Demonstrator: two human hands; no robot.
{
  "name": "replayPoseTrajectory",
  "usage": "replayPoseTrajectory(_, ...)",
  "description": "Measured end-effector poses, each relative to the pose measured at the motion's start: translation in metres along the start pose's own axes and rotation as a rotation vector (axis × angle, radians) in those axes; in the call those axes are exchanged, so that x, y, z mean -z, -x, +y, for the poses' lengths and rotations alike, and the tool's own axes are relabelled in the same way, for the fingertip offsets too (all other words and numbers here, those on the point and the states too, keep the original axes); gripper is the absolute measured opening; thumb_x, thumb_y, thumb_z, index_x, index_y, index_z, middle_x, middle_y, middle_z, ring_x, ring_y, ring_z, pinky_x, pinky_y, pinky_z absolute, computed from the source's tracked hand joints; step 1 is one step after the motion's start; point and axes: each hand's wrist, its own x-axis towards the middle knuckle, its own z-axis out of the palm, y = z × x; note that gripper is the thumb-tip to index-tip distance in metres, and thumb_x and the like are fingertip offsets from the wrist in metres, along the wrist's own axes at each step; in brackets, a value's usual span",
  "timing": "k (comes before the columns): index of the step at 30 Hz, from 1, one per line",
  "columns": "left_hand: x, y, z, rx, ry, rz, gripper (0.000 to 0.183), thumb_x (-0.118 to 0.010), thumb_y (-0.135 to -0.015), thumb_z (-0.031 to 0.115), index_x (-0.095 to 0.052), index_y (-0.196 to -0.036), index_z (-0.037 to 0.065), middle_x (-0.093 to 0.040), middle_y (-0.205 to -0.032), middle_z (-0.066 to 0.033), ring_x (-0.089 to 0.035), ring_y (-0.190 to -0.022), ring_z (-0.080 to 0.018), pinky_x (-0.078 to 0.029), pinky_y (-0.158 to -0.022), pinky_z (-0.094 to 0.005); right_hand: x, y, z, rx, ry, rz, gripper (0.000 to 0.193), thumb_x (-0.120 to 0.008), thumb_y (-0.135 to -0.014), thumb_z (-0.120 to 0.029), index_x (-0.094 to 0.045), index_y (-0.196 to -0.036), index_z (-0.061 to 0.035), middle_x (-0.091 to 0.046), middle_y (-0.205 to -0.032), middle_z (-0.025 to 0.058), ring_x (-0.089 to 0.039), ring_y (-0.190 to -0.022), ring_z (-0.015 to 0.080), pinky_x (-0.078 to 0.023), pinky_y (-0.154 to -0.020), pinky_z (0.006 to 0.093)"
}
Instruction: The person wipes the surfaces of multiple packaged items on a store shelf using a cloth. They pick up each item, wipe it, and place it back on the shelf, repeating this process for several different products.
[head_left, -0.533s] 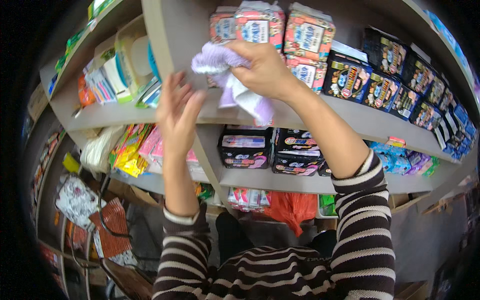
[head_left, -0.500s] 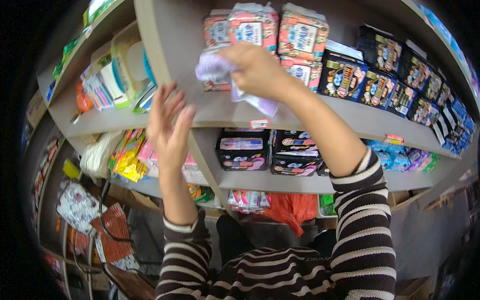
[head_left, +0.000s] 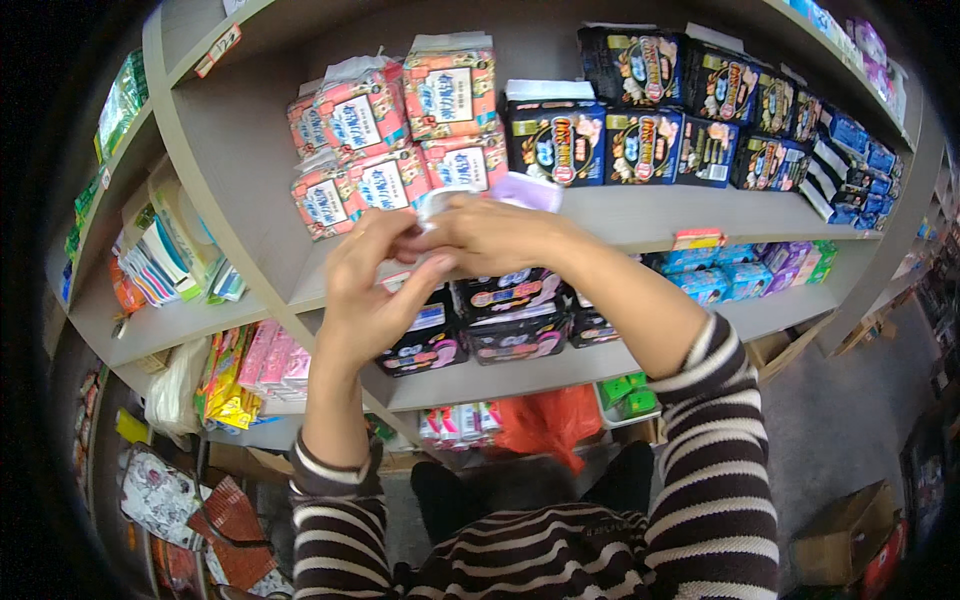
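Observation:
A lilac cloth is bunched in my right hand, which is closed around it. One pale fold shows above the fingers and a lilac end sticks out behind the knuckles. My left hand meets it from the left, thumb and fingers apart, its fingertips by the right hand and partly hidden there. Both hands are in front of the shelf edge. Just behind them stand stacked pink-and-white packs, and black-and-blue packs sit to their right.
On the lower shelf are black packs with pink print. An upright divider parts off the left bay, with a plastic tub in it. Below hangs a red plastic bag. A cardboard box stands on the floor at right.
My right hand has come down and nearer with the cloth, and my left hand has joined it. The view has shifted, so the shelves appear further left and more of the right side shows.

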Motion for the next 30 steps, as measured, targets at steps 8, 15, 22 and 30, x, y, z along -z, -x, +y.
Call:
replayPoseTrajectory(8,-0.121,-0.154,-0.019,-0.216,-0.464,-0.335,0.042,-0.069,-0.071,0.033,-0.06,-0.091,-0.002,-0.057,-0.092,-0.0182,-0.059,-0.079,-0.0377,-0.048,-0.07,-0.0441,0.088,0.153,0.032,-0.396,0.197,0.047,0.027,-0.053,-0.087,-0.026,-0.066,-0.104,-0.0098,-0.065,-0.091,0.0142,-0.054,-0.088,0.0313,-0.044,-0.082,0.0404)
replayPoseTrajectory(15,-0.146,-0.236,-0.036,-0.002,-0.699,-0.656,0.02,-0.057,-0.076,0.011,-0.062,-0.09,-0.001,-0.06,-0.102,-0.0221,-0.059,-0.095,-0.0374,-0.048,-0.078,-0.0442,0.137,0.237,0.056,-0.833,0.01,0.339,0.024,-0.056,-0.087,-0.017,-0.064,-0.106,-0.005,-0.066,-0.097,0.0132,-0.063,-0.087,0.021,-0.047,-0.08,0.0298)
replayPoseTrajectory(22,-0.149,-0.227,-0.043,0.04,-0.633,-0.627,0.015,-0.054,-0.074,0.005,-0.064,-0.084,0.001,-0.063,-0.09,-0.0217,-0.06,-0.09,-0.0377,-0.046,-0.076,-0.0453,0.131,0.256,0.073,-0.716,-0.058,0.48,0.025,-0.057,-0.086,-0.017,-0.064,-0.105,-0.0026,-0.067,-0.093,0.0124,-0.062,-0.084,0.0174,-0.047,-0.079,0.029)
replayPoseTrajectory(30,-0.079,-0.212,0.003,-0.27,-0.467,-0.279,0.011,-0.057,-0.078,0.007,-0.059,-0.085,-0.001,-0.058,-0.075,-0.0195,-0.059,-0.068,-0.033,-0.046,-0.064,-0.0379,0.133,0.245,0.051,-0.734,-0.463,1.046,0.02,-0.057,-0.086,-0.007,-0.065,-0.104,-0.0001,-0.066,-0.095,0.0088,-0.06,-0.087,0.0115,-0.047,-0.077,0.0236)
